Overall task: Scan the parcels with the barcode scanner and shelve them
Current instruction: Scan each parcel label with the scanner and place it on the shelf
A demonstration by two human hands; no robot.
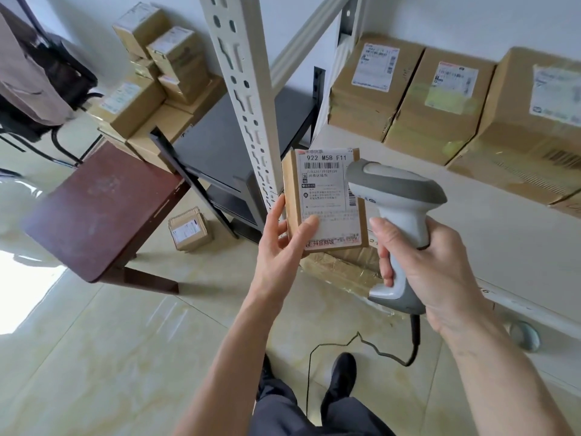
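My left hand [283,243] holds a small cardboard parcel [327,196] upright, thumb on its white shipping label, fingers behind it. The label with its barcode faces me. My right hand [430,265] grips the handle of a grey and white barcode scanner [399,212], whose head sits just right of the parcel and overlaps the label's right edge. The scanner's black cable [415,341] hangs down to the floor. On the white shelf [408,187] at right stand three larger labelled parcels [374,86], [440,99], [528,121].
A white slotted shelf upright [245,89] rises just behind the parcel. A dark wooden stool [103,212] stands at left, a small parcel [190,228] on the floor beside it. Several boxes [157,67] are stacked at the back. A taped box [345,269] lies under the shelf.
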